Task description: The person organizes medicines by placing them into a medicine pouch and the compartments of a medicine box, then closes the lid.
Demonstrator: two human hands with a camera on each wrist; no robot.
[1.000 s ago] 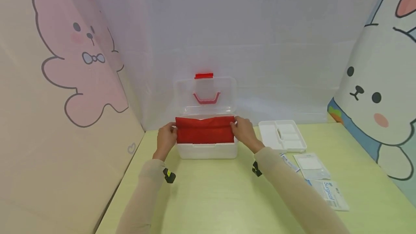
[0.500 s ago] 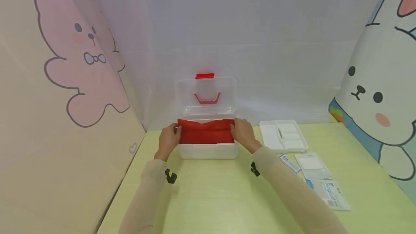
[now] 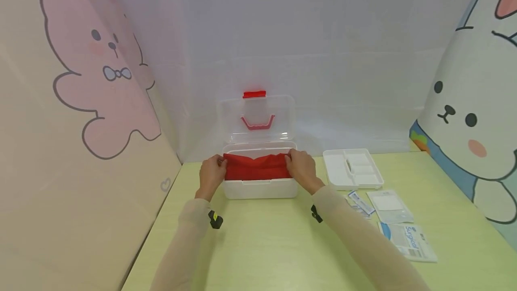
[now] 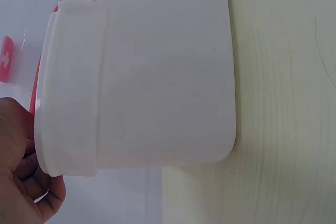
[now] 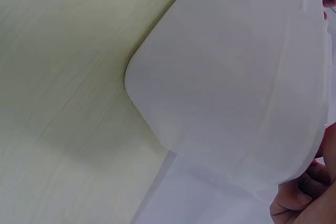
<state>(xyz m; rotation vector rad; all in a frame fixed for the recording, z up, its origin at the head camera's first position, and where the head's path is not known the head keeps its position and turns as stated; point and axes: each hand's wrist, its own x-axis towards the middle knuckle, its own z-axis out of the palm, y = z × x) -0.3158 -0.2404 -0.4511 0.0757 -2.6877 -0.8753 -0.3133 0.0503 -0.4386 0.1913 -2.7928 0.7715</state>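
Note:
A red piece of cloth [image 3: 256, 168] lies partly inside a white plastic box [image 3: 260, 189], its upper edge sagging in the middle. My left hand [image 3: 212, 175] pinches the cloth's left end at the box's left rim. At the opposite end my right hand [image 3: 304, 169] grips the cloth's right corner. The left wrist view shows curled fingers of the left hand [image 4: 23, 166] at the box rim. In the right wrist view the right hand [image 5: 310, 192] is at the rim too, largely cut off by the frame. The box's inside is mostly hidden.
The box's clear lid [image 3: 278, 116] stands open behind, with a red handle [image 3: 257, 125]. To the right lie a white compartment tray [image 3: 337, 167], a small packet [image 3: 361, 202], a clear packet [image 3: 389, 205] and a packet marked "Surgical" [image 3: 409, 241]. A white curtain [image 3: 343, 57] hangs behind the table.
Both hands have lowered the red cloth a little into the box. Its top edge now sits lower, and more of the box's back rim shows.

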